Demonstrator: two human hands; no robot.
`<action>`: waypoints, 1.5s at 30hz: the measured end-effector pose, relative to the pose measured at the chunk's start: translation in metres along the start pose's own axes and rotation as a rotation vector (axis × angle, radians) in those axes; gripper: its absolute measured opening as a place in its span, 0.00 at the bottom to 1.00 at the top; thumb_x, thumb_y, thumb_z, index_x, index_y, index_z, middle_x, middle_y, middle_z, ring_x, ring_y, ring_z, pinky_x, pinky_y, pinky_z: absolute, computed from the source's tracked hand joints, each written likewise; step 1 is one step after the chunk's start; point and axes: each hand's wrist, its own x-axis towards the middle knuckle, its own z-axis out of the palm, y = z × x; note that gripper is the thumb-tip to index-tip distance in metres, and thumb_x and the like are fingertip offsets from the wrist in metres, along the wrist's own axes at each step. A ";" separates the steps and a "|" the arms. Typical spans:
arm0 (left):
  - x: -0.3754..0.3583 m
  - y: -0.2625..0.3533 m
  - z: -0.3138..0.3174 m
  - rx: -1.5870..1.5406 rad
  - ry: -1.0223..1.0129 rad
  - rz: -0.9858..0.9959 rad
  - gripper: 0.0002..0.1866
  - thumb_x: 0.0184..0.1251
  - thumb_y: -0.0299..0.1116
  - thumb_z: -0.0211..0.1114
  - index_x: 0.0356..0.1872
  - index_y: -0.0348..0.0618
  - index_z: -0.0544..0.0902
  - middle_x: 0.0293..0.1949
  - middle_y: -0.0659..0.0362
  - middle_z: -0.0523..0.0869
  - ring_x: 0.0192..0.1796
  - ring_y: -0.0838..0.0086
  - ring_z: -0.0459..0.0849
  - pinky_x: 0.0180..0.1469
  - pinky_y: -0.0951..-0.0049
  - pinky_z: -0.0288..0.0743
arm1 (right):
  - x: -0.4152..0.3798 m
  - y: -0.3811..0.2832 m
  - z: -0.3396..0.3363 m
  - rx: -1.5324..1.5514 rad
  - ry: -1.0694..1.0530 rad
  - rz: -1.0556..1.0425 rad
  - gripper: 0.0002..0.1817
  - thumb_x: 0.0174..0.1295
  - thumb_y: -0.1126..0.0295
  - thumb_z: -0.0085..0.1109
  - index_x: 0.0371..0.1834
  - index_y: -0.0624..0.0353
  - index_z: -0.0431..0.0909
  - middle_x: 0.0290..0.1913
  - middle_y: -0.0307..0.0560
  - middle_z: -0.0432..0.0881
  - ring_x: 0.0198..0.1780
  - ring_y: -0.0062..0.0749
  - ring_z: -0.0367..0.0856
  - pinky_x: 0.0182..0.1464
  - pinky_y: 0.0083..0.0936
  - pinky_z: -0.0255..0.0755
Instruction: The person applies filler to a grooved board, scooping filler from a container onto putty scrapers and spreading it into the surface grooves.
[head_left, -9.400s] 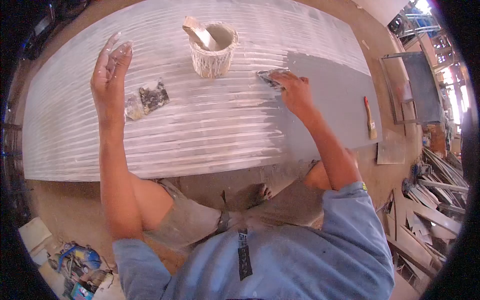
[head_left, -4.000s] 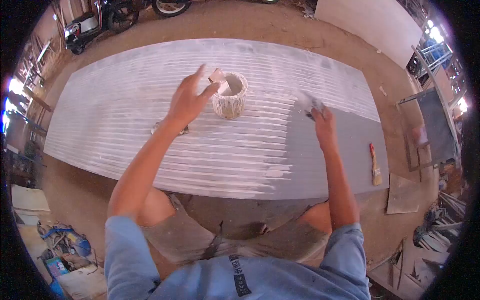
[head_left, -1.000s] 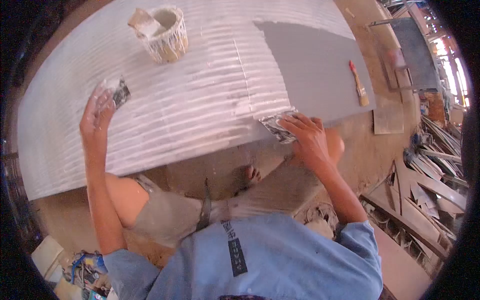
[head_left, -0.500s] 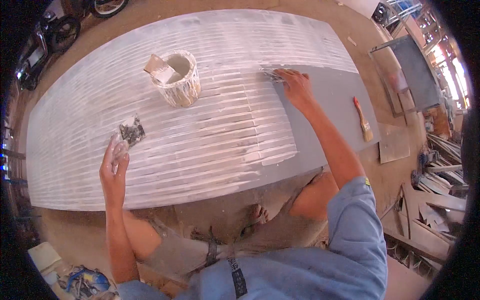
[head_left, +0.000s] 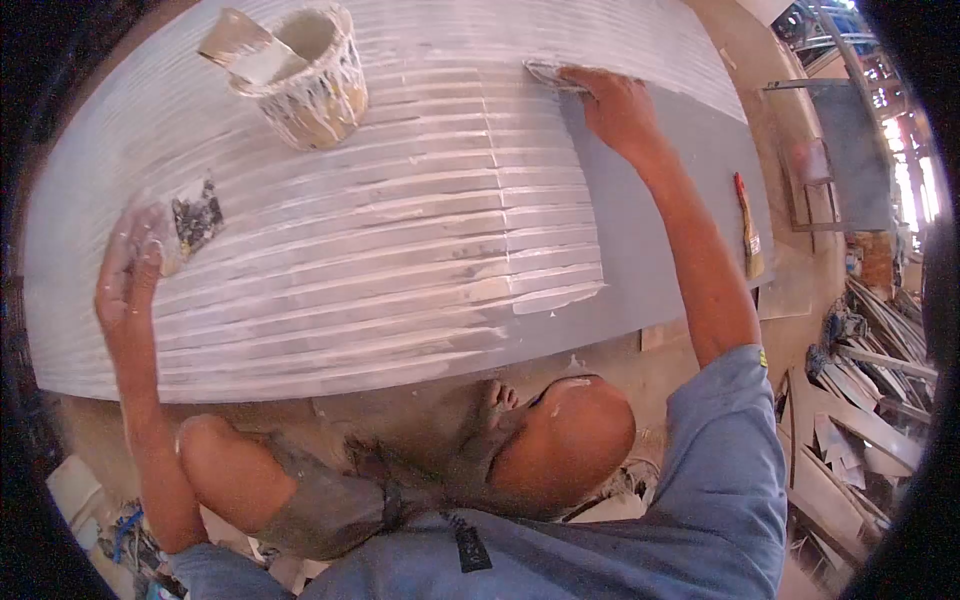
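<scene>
My left hand [head_left: 137,245], coated in white paste, grips a small scraper [head_left: 198,214] whose blade carries dark and white smears. It is held at the left, in front of the bucket. My right hand [head_left: 618,108] presses a flat putty spreader [head_left: 552,76] against the large panel [head_left: 665,215], where the white striped filler meets bare grey surface. Its fingers hide part of the spreader. A paste-streaked bucket [head_left: 335,110] stands on the panel between my hands, with a wide scraper [head_left: 238,42] resting in its mouth.
A red-handled paintbrush [head_left: 750,235] lies on the panel's grey right end. Beyond that edge stands a grey metal frame [head_left: 845,150]. Scrap strips and boards [head_left: 860,400] are piled at the right. My bent knees [head_left: 590,420] are close to the panel's near edge.
The view has shifted nearer to the panel, so the bucket looks larger and higher. My left hand with its scraper has moved left. My right hand still presses the spreader on the panel.
</scene>
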 end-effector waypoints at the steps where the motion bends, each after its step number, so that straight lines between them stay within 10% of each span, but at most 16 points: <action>1: 0.002 0.012 0.002 0.007 -0.006 -0.008 0.25 0.79 0.29 0.59 0.73 0.36 0.72 0.67 0.50 0.80 0.70 0.67 0.76 0.73 0.68 0.67 | -0.001 -0.001 0.000 0.008 -0.009 0.001 0.23 0.60 0.77 0.58 0.59 0.46 0.85 0.53 0.54 0.88 0.55 0.54 0.85 0.60 0.45 0.77; 10: 0.010 0.074 0.032 0.202 0.029 0.373 0.21 0.80 0.30 0.57 0.69 0.35 0.76 0.63 0.51 0.83 0.65 0.68 0.81 0.72 0.69 0.68 | -0.026 -0.009 -0.015 0.017 -0.102 0.057 0.26 0.61 0.79 0.54 0.63 0.46 0.83 0.52 0.56 0.87 0.52 0.55 0.85 0.58 0.46 0.76; 12: 0.000 0.087 0.045 0.335 0.002 0.364 0.31 0.79 0.45 0.59 0.71 0.29 0.71 0.65 0.44 0.81 0.67 0.60 0.80 0.70 0.60 0.71 | -0.037 -0.009 -0.017 -0.001 -0.066 0.008 0.28 0.61 0.79 0.51 0.63 0.46 0.83 0.51 0.57 0.87 0.50 0.55 0.86 0.59 0.47 0.75; 25: 0.053 0.164 0.086 0.359 -0.051 0.759 0.22 0.81 0.40 0.57 0.68 0.41 0.78 0.65 0.48 0.82 0.67 0.63 0.81 0.69 0.63 0.74 | -0.070 -0.017 -0.040 -0.022 -0.080 -0.011 0.22 0.63 0.75 0.55 0.59 0.44 0.85 0.46 0.59 0.88 0.45 0.57 0.87 0.54 0.49 0.79; 31: 0.006 0.217 0.121 -0.203 -0.204 0.575 0.27 0.74 0.42 0.67 0.67 0.36 0.76 0.57 0.46 0.86 0.65 0.63 0.82 0.71 0.66 0.72 | -0.081 -0.024 -0.057 -0.022 -0.181 -0.014 0.21 0.64 0.73 0.55 0.59 0.45 0.85 0.48 0.58 0.88 0.48 0.58 0.86 0.57 0.47 0.77; 45: 0.021 0.182 0.078 -0.098 -0.014 0.734 0.26 0.75 0.42 0.65 0.66 0.35 0.77 0.54 0.47 0.87 0.61 0.64 0.84 0.65 0.66 0.76 | -0.111 -0.035 -0.070 0.046 -0.182 0.074 0.21 0.64 0.74 0.55 0.58 0.45 0.86 0.53 0.57 0.87 0.51 0.57 0.85 0.57 0.45 0.77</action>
